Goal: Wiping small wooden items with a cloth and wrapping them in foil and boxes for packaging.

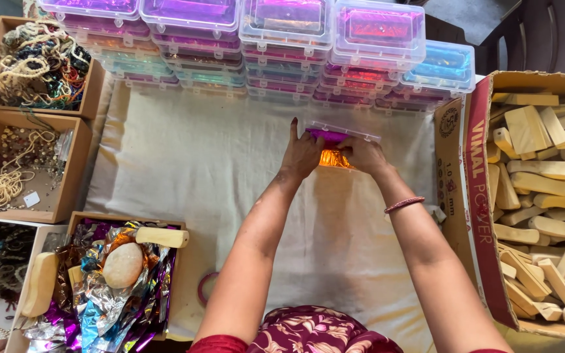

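Both my hands meet at the middle of a cream cloth [217,170]. My left hand [301,155] and my right hand [362,155] press on a small clear plastic box [341,134] with purple foil inside; orange foil [335,159] shows between the hands. The left index finger points up. A pink bangle [404,204] circles my right wrist. The box's lower part is hidden under my fingers.
Stacks of clear lidded boxes [282,46] with coloured foil line the far edge. A large carton of pale wooden blocks [544,196] stands at right. At left, cardboard trays hold beaded strings [37,65], and a box [119,274] holds crumpled foil, wooden pieces and a round puff.
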